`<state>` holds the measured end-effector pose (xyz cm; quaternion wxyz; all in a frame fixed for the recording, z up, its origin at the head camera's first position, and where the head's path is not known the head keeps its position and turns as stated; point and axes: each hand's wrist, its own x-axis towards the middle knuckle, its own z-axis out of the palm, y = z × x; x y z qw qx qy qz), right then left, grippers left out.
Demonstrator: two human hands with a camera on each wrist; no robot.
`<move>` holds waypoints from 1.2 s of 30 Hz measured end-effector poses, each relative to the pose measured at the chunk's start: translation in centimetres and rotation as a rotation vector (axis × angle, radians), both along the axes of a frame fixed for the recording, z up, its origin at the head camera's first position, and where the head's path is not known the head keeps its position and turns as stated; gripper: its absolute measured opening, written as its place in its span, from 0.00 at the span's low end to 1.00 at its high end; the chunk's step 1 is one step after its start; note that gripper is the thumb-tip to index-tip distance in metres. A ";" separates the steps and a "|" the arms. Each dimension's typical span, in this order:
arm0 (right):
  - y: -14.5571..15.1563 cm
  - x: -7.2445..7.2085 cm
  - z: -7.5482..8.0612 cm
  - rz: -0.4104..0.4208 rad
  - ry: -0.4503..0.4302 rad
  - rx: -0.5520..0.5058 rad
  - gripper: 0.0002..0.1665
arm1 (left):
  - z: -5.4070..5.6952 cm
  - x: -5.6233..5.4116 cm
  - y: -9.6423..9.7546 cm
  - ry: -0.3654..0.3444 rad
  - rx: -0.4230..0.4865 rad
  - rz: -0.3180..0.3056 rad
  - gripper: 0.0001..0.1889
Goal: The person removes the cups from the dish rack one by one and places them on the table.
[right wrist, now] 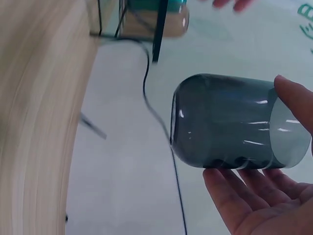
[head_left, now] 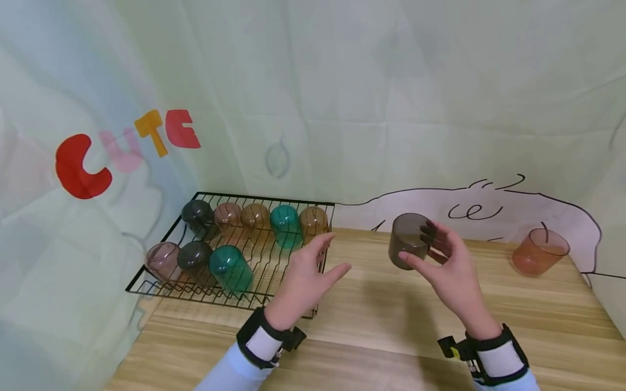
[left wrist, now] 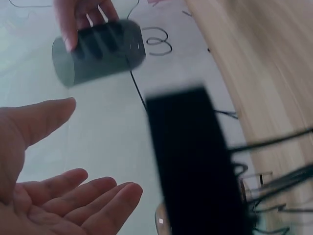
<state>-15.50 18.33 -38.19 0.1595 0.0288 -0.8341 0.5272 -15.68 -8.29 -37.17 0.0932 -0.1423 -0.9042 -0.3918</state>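
Observation:
My right hand (head_left: 452,271) grips a smoky grey glass cup (head_left: 408,241) above the table, thumb on the near side and fingers around the far side. The cup's mouth faces up, and its rounded base points toward the table in the right wrist view. My left hand (head_left: 305,277) is held by the right edge of a black wire rack (head_left: 274,290), thumb and fingers spread apart with nothing between them. In the left wrist view, the grey cup (left wrist: 100,51) is apart from the left hand (left wrist: 58,196).
Several tinted cups stand mouth down on the rack, among them a green cup (head_left: 231,269) and an amber cup (head_left: 313,221). An orange-red cup (head_left: 538,252) leans at the table's far right. A printed curtain (head_left: 342,108) hangs behind the wooden table (head_left: 362,347).

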 end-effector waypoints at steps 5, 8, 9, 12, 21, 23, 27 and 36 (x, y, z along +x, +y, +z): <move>2.7 -0.5 0.0 -0.125 0.003 0.035 0.49 | 0.3 -0.6 -1.6 0.092 -0.025 0.047 0.32; 4.2 -1.0 -0.1 -0.209 -0.022 0.046 0.51 | 0.4 -0.8 -2.4 0.112 -0.017 0.066 0.31; 4.6 -1.1 -0.2 -0.236 -0.032 0.049 0.51 | 0.4 -0.9 -2.7 0.104 -0.014 0.070 0.31; 5.7 -1.6 -0.5 -0.308 -0.064 0.045 0.50 | 0.3 -1.0 -3.3 0.065 -0.024 0.082 0.33; 8.5 -3.3 -3.3 -0.432 -0.182 -0.046 0.50 | -0.2 -1.1 -4.0 0.007 -0.073 0.106 0.32; 9.1 -3.6 -4.1 -0.456 -0.193 -0.059 0.50 | -0.3 -1.1 -4.1 0.011 -0.081 0.107 0.32; 10.2 -4.1 -5.6 -0.499 -0.202 -0.079 0.51 | -0.5 -1.1 -4.3 0.017 -0.105 0.103 0.30; 12.0 -4.6 -7.5 -0.540 -0.257 -0.095 0.54 | -0.9 -1.2 -4.3 -0.002 -0.153 0.093 0.29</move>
